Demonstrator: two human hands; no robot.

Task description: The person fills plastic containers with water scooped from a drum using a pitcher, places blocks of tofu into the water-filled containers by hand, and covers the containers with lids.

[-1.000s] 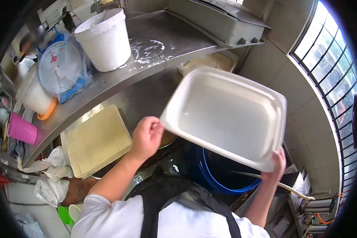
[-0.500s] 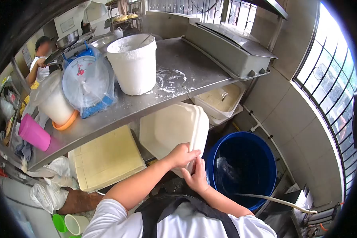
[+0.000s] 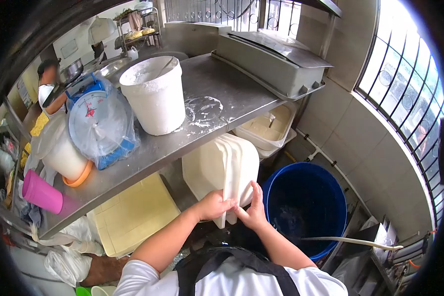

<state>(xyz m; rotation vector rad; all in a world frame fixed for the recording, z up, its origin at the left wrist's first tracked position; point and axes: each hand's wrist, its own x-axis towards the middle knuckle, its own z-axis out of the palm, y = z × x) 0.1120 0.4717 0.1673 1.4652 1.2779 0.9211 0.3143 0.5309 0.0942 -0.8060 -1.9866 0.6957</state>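
- At far left on the steel table, a pink cup is set near the front edge.
- Beside it, a white container is seen with an orange dish at its base.
- Next along, a dial scale is wrapped in clear plastic.
- Below the tabletop, a pale yellow slab is partly hidden by the table's edge.
- On top, a white bucket is streaked with powder.
- At center, the rim of the white tubs is gripped by the left hand, its fingers curled closed.
- Just in front of the table, the tubs are held on edge, apparently nested; their exact number cannot be told.
- Against their right side, the right hand is placed half open, fingers straight, its thumb at the rims.
- At right, a tan hose is led into a blue drum.
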